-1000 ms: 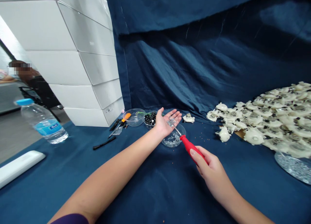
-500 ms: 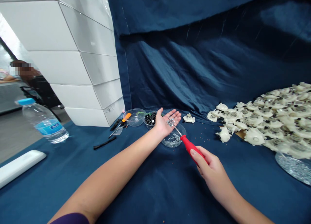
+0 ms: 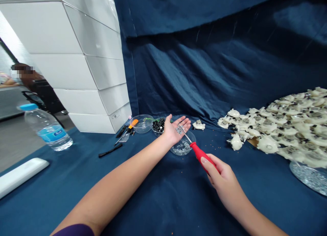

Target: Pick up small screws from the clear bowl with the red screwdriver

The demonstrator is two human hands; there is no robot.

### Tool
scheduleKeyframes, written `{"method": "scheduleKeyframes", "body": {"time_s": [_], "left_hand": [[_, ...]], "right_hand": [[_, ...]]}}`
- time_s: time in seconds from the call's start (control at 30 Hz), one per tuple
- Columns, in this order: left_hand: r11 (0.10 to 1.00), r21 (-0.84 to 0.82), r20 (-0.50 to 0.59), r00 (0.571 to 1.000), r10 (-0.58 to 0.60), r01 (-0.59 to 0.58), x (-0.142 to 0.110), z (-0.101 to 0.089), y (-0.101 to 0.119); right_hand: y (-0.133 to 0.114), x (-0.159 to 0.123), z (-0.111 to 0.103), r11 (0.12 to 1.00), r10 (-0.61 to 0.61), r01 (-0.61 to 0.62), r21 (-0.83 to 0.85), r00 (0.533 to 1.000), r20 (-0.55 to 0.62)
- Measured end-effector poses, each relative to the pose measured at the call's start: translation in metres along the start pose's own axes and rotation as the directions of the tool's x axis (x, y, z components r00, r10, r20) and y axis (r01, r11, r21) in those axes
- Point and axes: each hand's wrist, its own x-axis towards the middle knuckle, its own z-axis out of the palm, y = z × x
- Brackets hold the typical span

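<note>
My left hand (image 3: 172, 131) is held palm up with its fingers stretched out. A small heap of silver screws (image 3: 179, 129) lies loose on its palm and fingers. My right hand (image 3: 217, 171) is closed around the red handle of a screwdriver (image 3: 198, 152). The metal shaft points up and left, its tip among the screws on my left palm; whether it touches one I cannot tell. Below and behind my left hand stands a clear round dish (image 3: 182, 150) with more screws. Beside the wrist, a second dish holds small black parts (image 3: 157, 126), partly hidden by the hand.
Cream-coloured plastic parts (image 3: 268, 144) are piled at right, with one part (image 3: 198, 125) behind my fingers. A dish of metal pieces (image 3: 310, 178) lies at right. Left are an orange-handled screwdriver (image 3: 133, 123), clear dish (image 3: 141, 129), black tool (image 3: 110, 150), water bottle (image 3: 51, 132) and white boxes (image 3: 87, 109).
</note>
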Motion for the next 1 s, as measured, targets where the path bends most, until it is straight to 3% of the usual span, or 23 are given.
{"method": "scheduleKeyframes", "body": {"time_s": [0.67,1.0], "left_hand": [[0.998,0.060,0.002,1.000,0.010,-0.011,-0.0006,-0.0013,0.0018],[0.998,0.060,0.022,1.000,0.020,-0.022,-0.0009,-0.0001,0.0049]], "right_hand": [[-0.0052,-0.0009,0.0004,1.000,-0.004,0.004,0.024,0.999,-0.035],[-0.0047,-0.0039,-0.0015,0.996,-0.064,0.069,0.056,0.995,-0.077]]}}
